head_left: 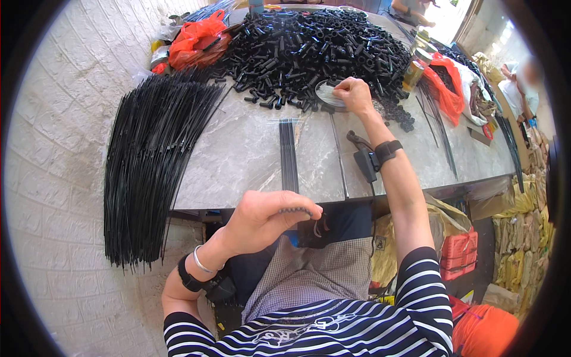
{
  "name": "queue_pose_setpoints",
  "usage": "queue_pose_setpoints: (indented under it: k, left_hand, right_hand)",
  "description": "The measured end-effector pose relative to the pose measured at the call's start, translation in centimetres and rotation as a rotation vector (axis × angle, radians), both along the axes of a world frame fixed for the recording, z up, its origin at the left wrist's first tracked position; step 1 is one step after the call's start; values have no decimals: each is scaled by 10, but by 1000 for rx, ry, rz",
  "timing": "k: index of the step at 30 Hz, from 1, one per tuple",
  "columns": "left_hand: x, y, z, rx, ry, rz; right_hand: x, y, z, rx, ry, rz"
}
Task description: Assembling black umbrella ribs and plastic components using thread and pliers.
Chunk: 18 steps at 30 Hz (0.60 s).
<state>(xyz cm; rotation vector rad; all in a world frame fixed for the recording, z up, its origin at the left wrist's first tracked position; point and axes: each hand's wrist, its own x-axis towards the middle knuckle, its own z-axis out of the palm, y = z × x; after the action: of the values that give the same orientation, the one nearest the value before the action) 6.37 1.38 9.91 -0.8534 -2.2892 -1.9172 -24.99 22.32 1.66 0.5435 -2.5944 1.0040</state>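
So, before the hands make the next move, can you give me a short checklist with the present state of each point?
1. Left hand holds the thin black rods by their near ends: ok, fingers closed on them.
2. Rods lie straight on the marble table: ok.
3. Right hand is at the small round dish: ok, fingertips at its rim.
4. What the right fingers pinch: cannot tell, too small.
5. Pile of black plastic connectors is within reach behind the dish: ok.
6. Large bundle of black rods hangs over the left table edge: not ok, it may slip.
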Motion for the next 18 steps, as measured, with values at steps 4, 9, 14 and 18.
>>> queue_pose_setpoints:
  k: [4,9,14,18]
  left_hand:
    - [1,2,-1,-7,-35,19]
    - [3,2,-1,-30,-52,67]
    - [1,3,0,-38,-1,68]
    - [1,7,-5,55,-2,61]
  right_hand:
    - [25,12,21,-311,-24,137]
    - [121,20,88,-479,-123,291]
    - [251,24,143,-68,242,438]
    - [290,15,140,-60,325,466]
